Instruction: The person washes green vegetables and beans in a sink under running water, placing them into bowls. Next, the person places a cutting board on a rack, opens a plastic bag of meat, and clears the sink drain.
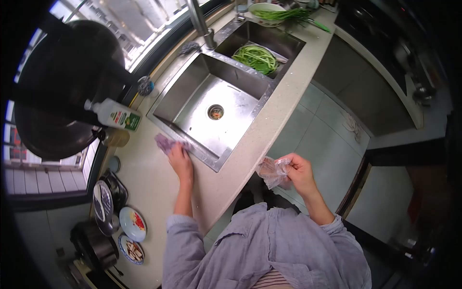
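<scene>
My left hand (179, 158) presses a crumpled purple cloth (166, 144) onto the counter beside the left rim of the steel sink (192, 108). Its fingers are bent over the cloth. A clear, crumpled plastic bag (273, 172) hangs from my right hand (299, 171), which pinches it just off the counter's front edge. Small orange bits lie in the sink's drain (215, 112). In the second basin (288, 45), green vegetables (255, 58) sit in a bowl.
A white bottle (118, 114) and an amber jar (116, 137) stand left of the sink. Plates with food (133, 224), a metal tray and a dark pot (96, 245) are at lower left. The faucet (199, 24) rises behind. Long greens (279, 14) top a bowl.
</scene>
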### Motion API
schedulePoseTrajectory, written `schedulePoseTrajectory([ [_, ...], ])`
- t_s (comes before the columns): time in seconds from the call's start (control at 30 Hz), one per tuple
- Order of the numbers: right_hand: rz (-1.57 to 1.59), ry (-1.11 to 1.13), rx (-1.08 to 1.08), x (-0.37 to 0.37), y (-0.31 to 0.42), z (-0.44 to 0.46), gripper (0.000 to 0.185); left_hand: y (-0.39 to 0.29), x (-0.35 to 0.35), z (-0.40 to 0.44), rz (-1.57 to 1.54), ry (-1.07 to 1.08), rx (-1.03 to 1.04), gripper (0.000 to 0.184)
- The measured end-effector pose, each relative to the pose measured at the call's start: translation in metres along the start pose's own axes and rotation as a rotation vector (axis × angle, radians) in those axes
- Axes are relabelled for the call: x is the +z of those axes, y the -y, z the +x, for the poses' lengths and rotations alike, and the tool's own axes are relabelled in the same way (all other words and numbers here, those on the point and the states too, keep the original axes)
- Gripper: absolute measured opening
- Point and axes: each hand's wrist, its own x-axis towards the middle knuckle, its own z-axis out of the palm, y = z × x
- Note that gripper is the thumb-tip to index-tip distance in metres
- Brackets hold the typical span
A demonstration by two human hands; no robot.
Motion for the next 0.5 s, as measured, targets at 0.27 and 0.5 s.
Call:
schedulePoseTrajectory([
  [0.27,0.109,-0.062,0.003,-0.023,-0.003,-0.003,0.013,-0.128,0.025,-0.092,-0.109,0.247,0.586,0.015],
  [0.5,0.122,0.089,-0.102,-0.059,0.008,0.033,0.010,-0.240,0.142,-0.003,-0.026,0.290,0.839,0.022],
])
